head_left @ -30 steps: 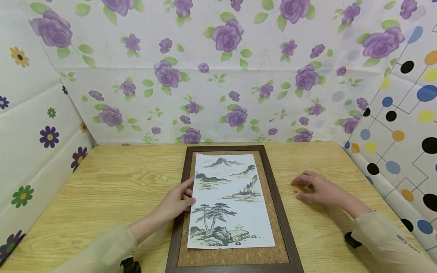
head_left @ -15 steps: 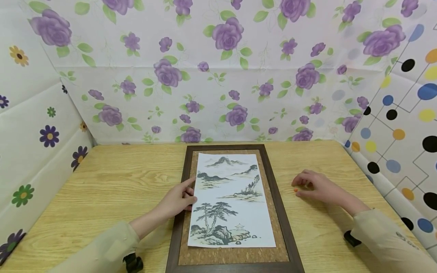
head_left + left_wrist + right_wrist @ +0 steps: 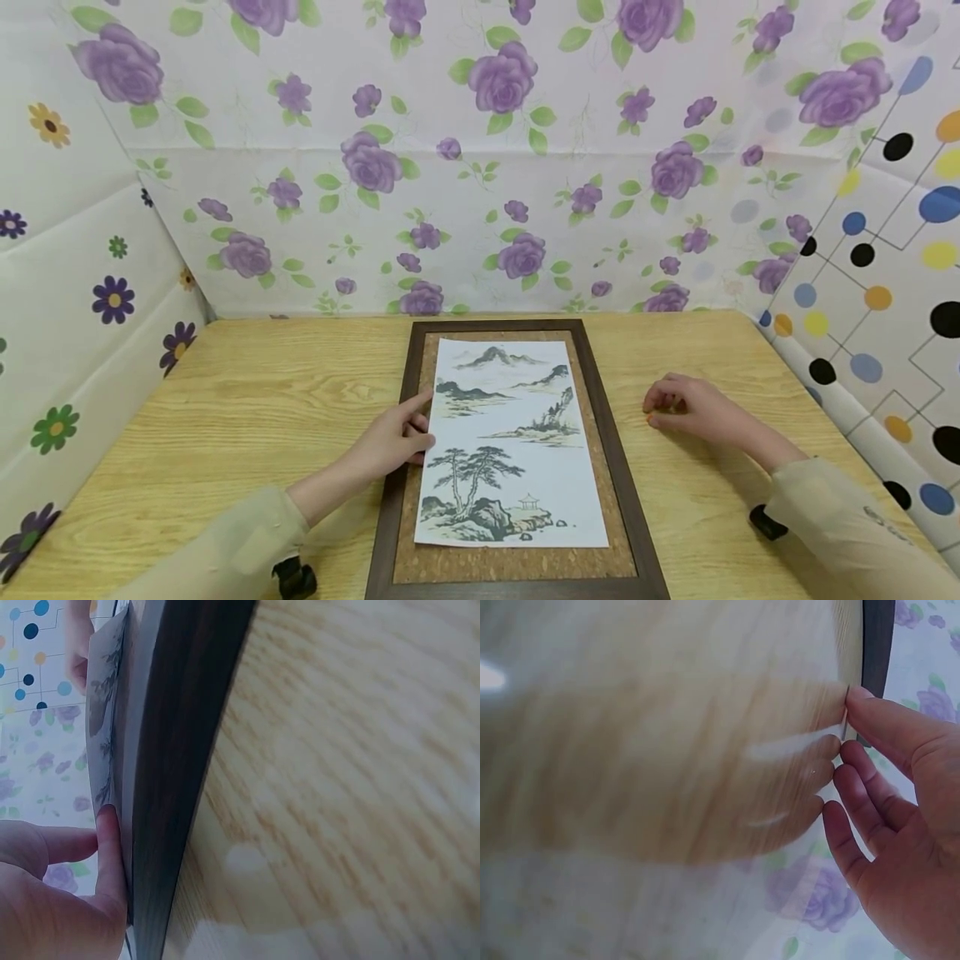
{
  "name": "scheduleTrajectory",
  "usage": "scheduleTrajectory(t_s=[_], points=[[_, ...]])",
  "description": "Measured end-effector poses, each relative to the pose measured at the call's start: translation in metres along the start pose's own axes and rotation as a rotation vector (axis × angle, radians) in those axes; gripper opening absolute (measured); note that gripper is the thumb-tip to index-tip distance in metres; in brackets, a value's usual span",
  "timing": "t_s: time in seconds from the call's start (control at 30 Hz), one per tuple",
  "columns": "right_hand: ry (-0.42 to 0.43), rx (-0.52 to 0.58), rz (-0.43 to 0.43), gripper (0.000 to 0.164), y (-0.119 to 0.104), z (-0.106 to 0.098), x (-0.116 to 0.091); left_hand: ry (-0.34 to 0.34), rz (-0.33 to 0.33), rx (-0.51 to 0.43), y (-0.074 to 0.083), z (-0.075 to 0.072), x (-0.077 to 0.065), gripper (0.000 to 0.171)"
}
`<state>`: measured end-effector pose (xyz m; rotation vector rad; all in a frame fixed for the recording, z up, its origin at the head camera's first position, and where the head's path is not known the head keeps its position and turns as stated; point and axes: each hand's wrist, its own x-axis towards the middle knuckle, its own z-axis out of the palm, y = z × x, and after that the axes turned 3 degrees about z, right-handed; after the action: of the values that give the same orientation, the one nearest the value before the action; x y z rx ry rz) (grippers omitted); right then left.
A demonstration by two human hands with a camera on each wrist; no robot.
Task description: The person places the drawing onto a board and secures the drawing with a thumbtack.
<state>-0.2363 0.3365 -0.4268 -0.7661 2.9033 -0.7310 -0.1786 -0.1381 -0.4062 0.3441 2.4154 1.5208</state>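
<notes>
A white sheet of paper (image 3: 517,467) printed with an ink landscape lies on a cork board (image 3: 517,565) with a dark frame (image 3: 395,508). My left hand (image 3: 390,437) is at the sheet's left edge, thumb and index fingertips touching it, the other fingers bent below. In the left wrist view, a fingertip rests against the paper (image 3: 103,712) close above the frame. Right of the board, my right hand (image 3: 693,407) pinches a small orange pushpin (image 3: 649,418) low over the table. The right wrist view shows a thin needle (image 3: 845,724) between the fingertips; the orange head is hidden there.
The wooden table (image 3: 247,400) spreads on both sides of the board. A purple-flowered cloth (image 3: 465,217) stands behind it, with a daisy-patterned cloth (image 3: 67,333) on the left and a dotted cloth (image 3: 892,333) on the right. The glossy tabletop (image 3: 667,765) reflects the right hand.
The paper has slid slightly right on the cork with my left fingertips following. My right thumb and fingers have come together around the orange pushpin, which lay on the table between them earlier.
</notes>
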Motion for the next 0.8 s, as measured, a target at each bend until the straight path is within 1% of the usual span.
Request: scheduleTrajectory(t_s=[0.13, 0.37, 0.63, 0.8], points=[[-0.023, 0.032, 0.005, 0.008, 0.0013, -0.0011, 0.0017, 0.001, 0.002, -0.006, -0.0021, 0.0004, 0.0005, 0.07], [-0.049, 0.044, 0.026, 0.006, 0.0041, -0.0022, 0.0044, 0.002, 0.013, -0.005, -0.0021, 0.0008, -0.0001, 0.07], [-0.065, 0.047, 0.038, 0.006, 0.0013, -0.0037, 0.0052, -0.02, 0.068, 0.015, -0.0034, 0.0014, -0.0041, 0.071], [-0.062, 0.021, 0.021, 0.01, 0.0005, -0.0031, 0.0063, -0.017, 0.09, 0.012, -0.0028, 0.002, -0.0064, 0.071]])
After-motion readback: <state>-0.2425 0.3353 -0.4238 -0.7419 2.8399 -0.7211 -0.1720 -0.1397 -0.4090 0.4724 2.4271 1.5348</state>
